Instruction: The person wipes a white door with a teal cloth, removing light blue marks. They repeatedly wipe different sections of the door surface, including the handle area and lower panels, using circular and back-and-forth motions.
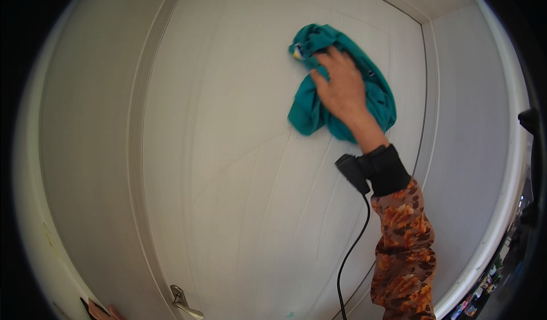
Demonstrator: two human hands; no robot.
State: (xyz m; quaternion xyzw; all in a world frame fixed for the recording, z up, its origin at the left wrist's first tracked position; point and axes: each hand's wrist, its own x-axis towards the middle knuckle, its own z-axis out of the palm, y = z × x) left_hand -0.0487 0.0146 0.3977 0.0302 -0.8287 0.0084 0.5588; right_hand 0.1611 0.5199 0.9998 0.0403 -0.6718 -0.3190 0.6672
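My right hand (pixel 342 85) presses a bunched teal cloth (pixel 305 110) against the upper right part of a pale, wood-grained door (pixel 239 106). Its fingers are spread over the fabric, and some fingertips sink into the folds. A small white and yellow patch shows at the cloth's left side. Only some fingers of my left hand (pixel 101 311) show at the bottom left rim, by the edge of the door surround; a dark object lies beside them, too cut off to name. Below the cloth, thin curved streaks run down the door's surface.
A metal lever handle (pixel 186 303) juts from the door's lower left. A black device (pixel 354 172) is strapped to my right wrist, its cable (pixel 342 268) hanging down. The door frame (pixel 431 98) stands at the right. Small colourful items (pixel 470 303) lie beyond the lower right edge.
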